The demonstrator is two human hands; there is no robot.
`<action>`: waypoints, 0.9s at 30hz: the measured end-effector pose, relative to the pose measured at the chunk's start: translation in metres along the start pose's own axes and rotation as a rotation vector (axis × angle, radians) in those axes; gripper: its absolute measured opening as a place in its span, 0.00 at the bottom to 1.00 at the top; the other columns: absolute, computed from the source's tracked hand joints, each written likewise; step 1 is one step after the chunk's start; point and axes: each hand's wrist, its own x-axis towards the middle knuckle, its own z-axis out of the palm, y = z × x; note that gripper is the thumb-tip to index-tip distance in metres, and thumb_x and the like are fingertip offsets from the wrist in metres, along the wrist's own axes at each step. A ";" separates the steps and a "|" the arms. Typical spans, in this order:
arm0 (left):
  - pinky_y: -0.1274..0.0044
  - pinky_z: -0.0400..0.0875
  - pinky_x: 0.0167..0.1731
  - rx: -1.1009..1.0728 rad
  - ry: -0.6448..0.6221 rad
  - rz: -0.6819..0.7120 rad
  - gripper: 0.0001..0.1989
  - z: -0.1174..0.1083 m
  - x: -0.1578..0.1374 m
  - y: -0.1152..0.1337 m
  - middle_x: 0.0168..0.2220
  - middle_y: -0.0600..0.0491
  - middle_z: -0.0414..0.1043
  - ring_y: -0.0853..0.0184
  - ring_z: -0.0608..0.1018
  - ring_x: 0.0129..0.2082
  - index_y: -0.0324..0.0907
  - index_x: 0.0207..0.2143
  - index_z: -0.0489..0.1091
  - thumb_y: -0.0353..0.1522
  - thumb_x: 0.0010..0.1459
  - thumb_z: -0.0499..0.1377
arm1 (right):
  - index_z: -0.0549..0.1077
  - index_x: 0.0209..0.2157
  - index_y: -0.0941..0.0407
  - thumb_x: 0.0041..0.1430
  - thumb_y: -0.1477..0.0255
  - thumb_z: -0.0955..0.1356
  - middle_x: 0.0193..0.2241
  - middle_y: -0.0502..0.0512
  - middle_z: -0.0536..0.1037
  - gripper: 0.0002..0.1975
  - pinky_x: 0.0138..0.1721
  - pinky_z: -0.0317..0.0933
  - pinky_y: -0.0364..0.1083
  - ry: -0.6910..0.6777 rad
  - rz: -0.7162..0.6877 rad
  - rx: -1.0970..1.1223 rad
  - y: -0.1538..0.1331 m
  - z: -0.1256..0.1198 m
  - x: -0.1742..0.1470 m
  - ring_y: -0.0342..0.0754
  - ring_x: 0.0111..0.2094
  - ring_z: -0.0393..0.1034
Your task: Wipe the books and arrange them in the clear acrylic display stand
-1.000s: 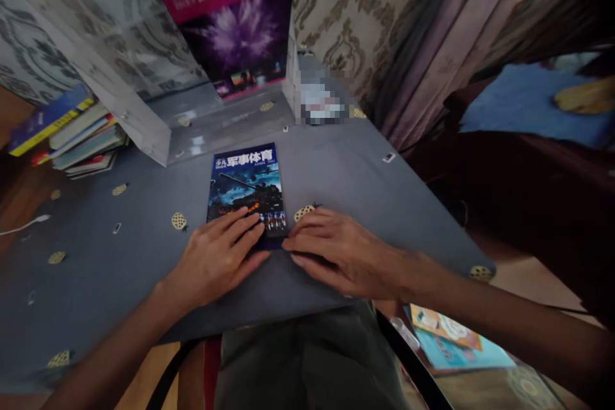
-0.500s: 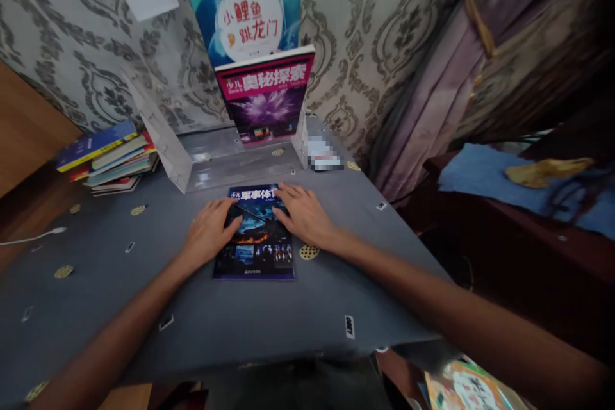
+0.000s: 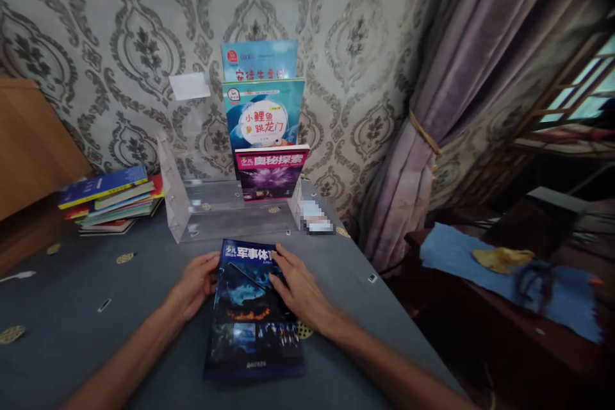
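A dark blue book with a burning battle scene and white Chinese title characters faces up in front of me at the grey-covered table. My left hand grips its left edge, the thumb near the upper corner and the other fingertips partly hidden by the book. Along the right side, my right hand rests on the cover with fingers stretched and thumb apart, covering the end of the title. Beyond the book stands a clear stepped display rack. A magenta-topped book leans on it at the right.
Two more books rise behind the magenta one: a teal book and a light blue book. A book stack lies at left, near a white cable end. A curtain hangs right, beside a blue cloth.
My view has tilted up, showing more wall and the light blue book. My left hand has moved from the cover to the book's left edge. My right hand remains on the cover.
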 end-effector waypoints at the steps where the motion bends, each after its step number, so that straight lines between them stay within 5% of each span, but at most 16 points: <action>1: 0.78 0.73 0.21 -0.013 -0.002 0.004 0.09 0.001 0.000 -0.001 0.27 0.50 0.79 0.67 0.77 0.21 0.37 0.34 0.75 0.32 0.53 0.69 | 0.65 0.64 0.62 0.68 0.66 0.62 0.68 0.69 0.60 0.26 0.66 0.56 0.61 -0.001 0.011 0.020 0.001 0.000 -0.001 0.61 0.68 0.57; 10: 0.79 0.74 0.23 -0.082 0.008 0.055 0.08 0.013 -0.003 0.005 0.27 0.50 0.79 0.68 0.78 0.22 0.35 0.34 0.77 0.28 0.50 0.70 | 0.60 0.66 0.58 0.62 0.63 0.69 0.66 0.69 0.62 0.34 0.65 0.55 0.62 0.091 0.095 0.392 0.008 -0.001 0.003 0.61 0.66 0.59; 14: 0.79 0.75 0.26 -0.120 -0.015 0.122 0.10 0.018 -0.005 0.013 0.29 0.50 0.80 0.67 0.80 0.25 0.35 0.35 0.77 0.29 0.50 0.71 | 0.65 0.61 0.55 0.57 0.56 0.73 0.45 0.59 0.80 0.35 0.44 0.71 0.52 0.001 0.192 0.870 0.007 -0.013 0.009 0.53 0.42 0.77; 17: 0.80 0.76 0.28 -0.147 0.000 0.148 0.08 0.023 -0.007 0.017 0.30 0.51 0.80 0.68 0.80 0.26 0.36 0.34 0.77 0.29 0.51 0.70 | 0.78 0.41 0.58 0.50 0.51 0.76 0.26 0.49 0.76 0.26 0.20 0.56 0.38 -0.169 0.300 1.122 0.001 -0.027 0.012 0.39 0.21 0.63; 19: 0.80 0.76 0.29 -0.165 0.015 0.154 0.08 0.027 -0.008 0.019 0.30 0.51 0.81 0.69 0.80 0.26 0.37 0.34 0.77 0.29 0.51 0.71 | 0.78 0.33 0.58 0.44 0.51 0.79 0.21 0.45 0.71 0.25 0.16 0.43 0.36 -0.228 0.358 1.260 -0.005 -0.034 0.012 0.34 0.18 0.55; 23: 0.78 0.77 0.31 -0.178 0.036 0.159 0.13 0.033 -0.009 0.020 0.31 0.52 0.81 0.68 0.80 0.27 0.37 0.36 0.78 0.33 0.48 0.72 | 0.77 0.32 0.58 0.39 0.55 0.81 0.21 0.44 0.69 0.25 0.13 0.38 0.36 -0.255 0.402 1.461 -0.012 -0.041 0.011 0.33 0.17 0.53; 27: 0.74 0.77 0.36 -0.093 0.011 0.227 0.19 0.037 -0.009 0.022 0.32 0.51 0.81 0.62 0.82 0.34 0.38 0.37 0.78 0.39 0.44 0.74 | 0.77 0.32 0.57 0.42 0.54 0.80 0.21 0.42 0.68 0.24 0.12 0.41 0.35 -0.226 0.359 1.429 -0.010 -0.043 0.012 0.33 0.17 0.53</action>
